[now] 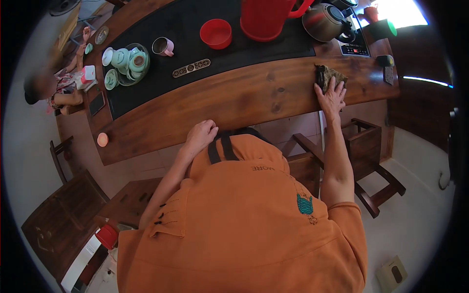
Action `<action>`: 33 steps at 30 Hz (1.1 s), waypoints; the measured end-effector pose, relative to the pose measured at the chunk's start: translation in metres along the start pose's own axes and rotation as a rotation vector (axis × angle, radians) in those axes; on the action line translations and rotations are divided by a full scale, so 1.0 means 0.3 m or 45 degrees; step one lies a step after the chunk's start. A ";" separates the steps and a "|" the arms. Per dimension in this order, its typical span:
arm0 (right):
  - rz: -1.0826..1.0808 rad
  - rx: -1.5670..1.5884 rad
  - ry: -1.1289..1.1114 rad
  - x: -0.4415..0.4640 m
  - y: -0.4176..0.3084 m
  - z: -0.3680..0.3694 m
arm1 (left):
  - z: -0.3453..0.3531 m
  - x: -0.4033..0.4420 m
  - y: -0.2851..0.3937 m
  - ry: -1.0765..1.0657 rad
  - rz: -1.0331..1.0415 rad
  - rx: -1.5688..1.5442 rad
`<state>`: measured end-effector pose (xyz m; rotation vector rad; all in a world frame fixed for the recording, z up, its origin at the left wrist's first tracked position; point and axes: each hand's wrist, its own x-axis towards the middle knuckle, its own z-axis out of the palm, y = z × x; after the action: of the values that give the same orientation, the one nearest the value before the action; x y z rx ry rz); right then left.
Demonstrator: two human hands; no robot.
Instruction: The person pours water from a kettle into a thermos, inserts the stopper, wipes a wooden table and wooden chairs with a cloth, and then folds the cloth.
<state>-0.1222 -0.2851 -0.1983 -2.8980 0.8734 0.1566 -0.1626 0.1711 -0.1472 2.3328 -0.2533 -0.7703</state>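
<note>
1. Nearest is my orange top (254, 215); a wooden stool (364, 151) stands below the table's edge, on my right.
2. My left grip (202, 135) rests at the near edge of the wooden table (234, 95), fingers curled; I cannot tell whether they close on anything.
3. My right grip (331, 95) lies with its fingers apart over a folded brown cloth (324, 73), which is on the table toward its right end.
4. Beyond the bare wood, a black mat (264, 53) carries a patterned strip (191, 68), then a pink-handled mug (160, 47), a red bowl (215, 34) and a red pitcher (262, 19).
5. Past the cloth, a steel kettle (323, 23) and a cooktop (355, 50) stand in the way.
6. Off to my left, pale green tea ware (120, 58) crowds the mat; a person (67, 99) sits by the table's left end.
</note>
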 end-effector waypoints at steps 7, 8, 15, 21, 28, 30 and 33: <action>-0.015 -0.021 0.040 0.043 0.028 0.033 | 0.004 -0.021 0.007 -0.002 -0.077 -0.030; -0.032 -0.030 0.039 0.035 0.018 0.030 | 0.003 -0.021 0.015 -0.022 -0.116 -0.043; -0.344 0.018 0.026 -0.109 -0.098 0.026 | 0.008 0.041 0.042 0.096 -0.045 -0.033; -0.576 0.055 -0.128 -0.210 -0.173 -0.040 | -0.123 0.318 0.065 0.415 -0.076 -0.392; -0.601 0.038 -0.452 -0.184 -0.181 -0.127 | -0.229 0.604 0.135 0.506 -0.333 -0.796; -0.609 0.005 -0.482 -0.180 -0.184 -0.124 | -0.245 0.643 0.151 0.512 -0.421 -0.796; -0.587 0.000 -0.547 -0.169 -0.189 -0.137 | -0.250 0.718 0.144 0.531 -0.540 -0.815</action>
<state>-0.1299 -0.2161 -0.1466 -2.8026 0.1323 0.6945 0.0565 0.0989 -0.1730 1.8709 0.6033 -0.4390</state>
